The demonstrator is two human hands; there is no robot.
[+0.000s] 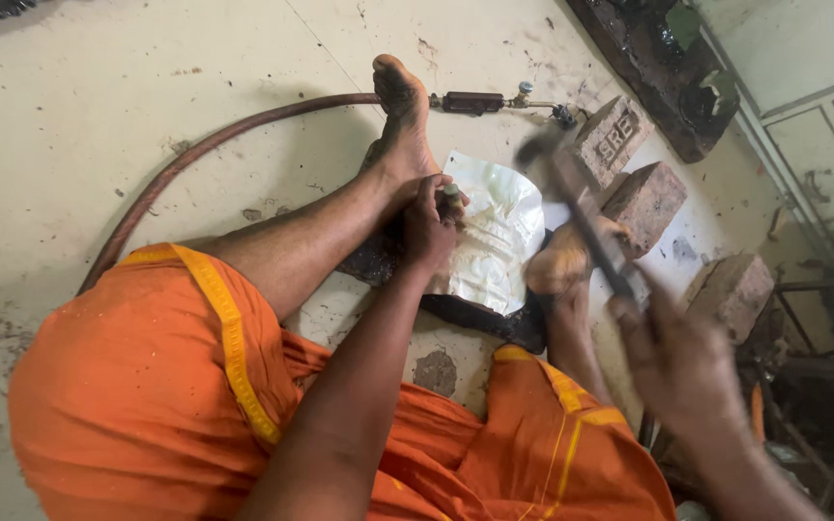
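Silvery sheet metal [494, 232] sits on a dark block [475, 314] just under the left hand [427, 227], feet pinning it on both sides so it can't skid, I'd guess. That hand is clamped around a small punch [451, 196], held upright on the sheet. Right hand [678, 357] grips a hammer [571, 198], raised and blurred, hands well apart. Bricks [644, 198] beyond.

- A metalworker's floor workshop: stained concrete floor [98, 106] with a red gas hose [195, 154] feeding a torch [480, 101] at upper centre.
- Bricks [644, 198] right of centre, an embossed metal sheet [494, 232] on a dark block, a hammer [571, 207] mid-swing.
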